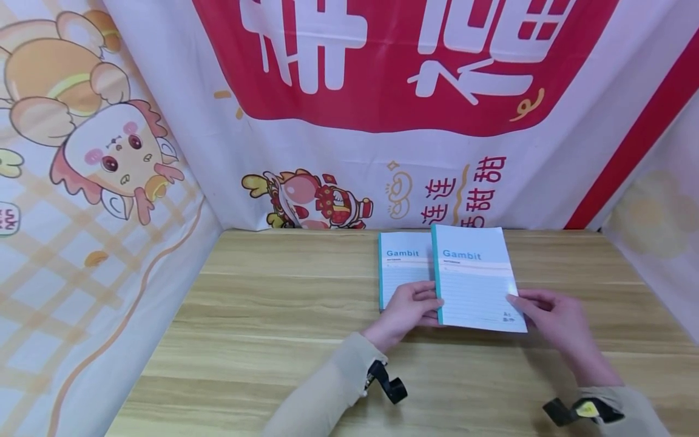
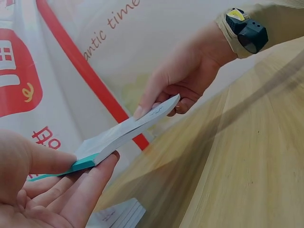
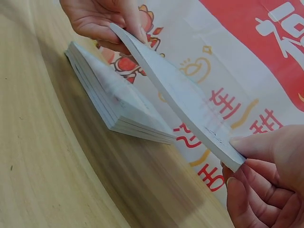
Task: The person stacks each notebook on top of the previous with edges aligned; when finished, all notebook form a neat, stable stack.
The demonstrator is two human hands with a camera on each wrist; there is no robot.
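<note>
A pale-blue notebook (image 1: 476, 285) marked "Gambit", with a teal spine, is held above the table between both hands. My left hand (image 1: 406, 309) pinches its spine edge, thumb on top and fingers underneath. On the opposite edge, near the lower corner, my right hand (image 1: 554, 312) pinches it the same way. In the right wrist view the held notebook (image 3: 185, 104) is tilted and raised. Lower down lies a small stack of similar notebooks (image 3: 118, 102); the head view shows its top one (image 1: 404, 270) partly covered by the held notebook.
The wooden table (image 1: 273, 315) carries the stack near its back edge. A printed cloth (image 1: 338, 145) with red and white designs hangs right behind it. More patterned cloth (image 1: 109, 243) closes off the left side. Each wrist wears a black strapped camera (image 1: 388, 382).
</note>
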